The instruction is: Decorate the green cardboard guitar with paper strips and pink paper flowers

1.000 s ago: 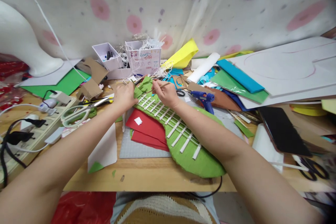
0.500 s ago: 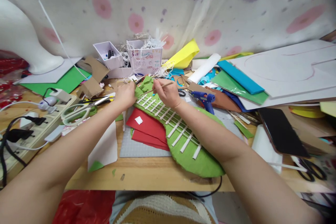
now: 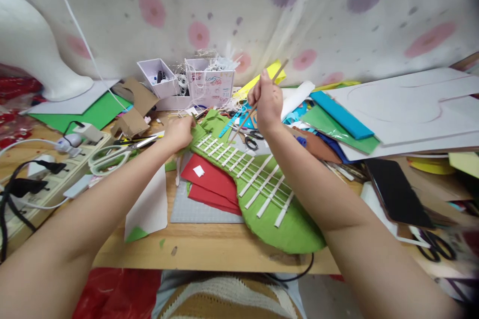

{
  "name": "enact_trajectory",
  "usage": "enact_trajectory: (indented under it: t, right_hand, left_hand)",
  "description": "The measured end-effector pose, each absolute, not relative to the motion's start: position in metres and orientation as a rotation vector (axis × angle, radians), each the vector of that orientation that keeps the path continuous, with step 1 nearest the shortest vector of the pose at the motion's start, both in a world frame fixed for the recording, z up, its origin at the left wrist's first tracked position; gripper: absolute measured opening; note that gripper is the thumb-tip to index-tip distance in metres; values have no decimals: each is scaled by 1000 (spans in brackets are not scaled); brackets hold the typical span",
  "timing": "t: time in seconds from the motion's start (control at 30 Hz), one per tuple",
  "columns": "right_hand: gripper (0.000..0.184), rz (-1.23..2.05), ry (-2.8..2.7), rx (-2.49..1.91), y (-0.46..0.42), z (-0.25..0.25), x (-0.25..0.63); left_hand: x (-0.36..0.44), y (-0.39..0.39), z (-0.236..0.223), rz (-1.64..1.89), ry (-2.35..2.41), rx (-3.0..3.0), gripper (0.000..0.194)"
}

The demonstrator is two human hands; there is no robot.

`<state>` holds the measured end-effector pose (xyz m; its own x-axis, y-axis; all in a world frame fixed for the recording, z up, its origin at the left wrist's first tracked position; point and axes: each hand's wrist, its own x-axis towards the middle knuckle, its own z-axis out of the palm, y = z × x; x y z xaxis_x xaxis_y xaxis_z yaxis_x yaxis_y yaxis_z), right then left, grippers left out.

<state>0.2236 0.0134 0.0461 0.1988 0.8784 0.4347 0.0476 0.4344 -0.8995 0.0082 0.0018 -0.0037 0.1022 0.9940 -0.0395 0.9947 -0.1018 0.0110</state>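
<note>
A guitar-shaped green piece [image 3: 269, 233] lies slantwise across the worktable, with white strips across it and thin white strings along its neck. My left hand [image 3: 178, 133] is closed on the far-left end of its neck, at the crumpled green paper [image 3: 215, 122]; the fingertips are partly hidden. Raised above the table, my right hand [image 3: 267, 99] grips a thin wooden stick [image 3: 243, 123]. The stick's lower end points down toward the neck's upper edge; whether it touches cannot be made out. My right forearm covers part of the guitar body.
Red sheets [image 3: 211, 184] lie on a grey cutting mat [image 3: 202, 214]. At left are white-handled scissors [image 3: 108, 159] and a power strip [image 3: 67, 179]. Small black-handled scissors [image 3: 250, 143] rest behind the neck. A phone [image 3: 398, 192] lies right; white boxes [image 3: 209, 87] stand behind.
My right hand has lifted up and to the right with the stick, away from the neck. Small scissors and a blue strip behind it now show. My left hand stays at the neck's end.
</note>
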Motion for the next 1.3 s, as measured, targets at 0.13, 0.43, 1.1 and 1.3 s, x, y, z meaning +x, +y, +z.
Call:
enact_trajectory:
  t: [0.13, 0.43, 1.1, 1.3]
  right_hand:
    - [56, 939, -1420, -1076, 16, 75, 241]
    - [25, 775, -2109, -1858, -11, 53, 250]
    - [22, 381, -2515, -1891, -25, 19, 233]
    - [19, 558, -2482, -1819, -16, 14, 209]
  left_hand:
    - [15, 3, 1, -106, 2099, 2316, 42]
    - [22, 14, 8, -236, 2230, 2054, 61]
    - [-9, 6, 15, -432, 2221, 1925, 69]
    - [-20, -6, 11, -132, 2221, 1922, 73]
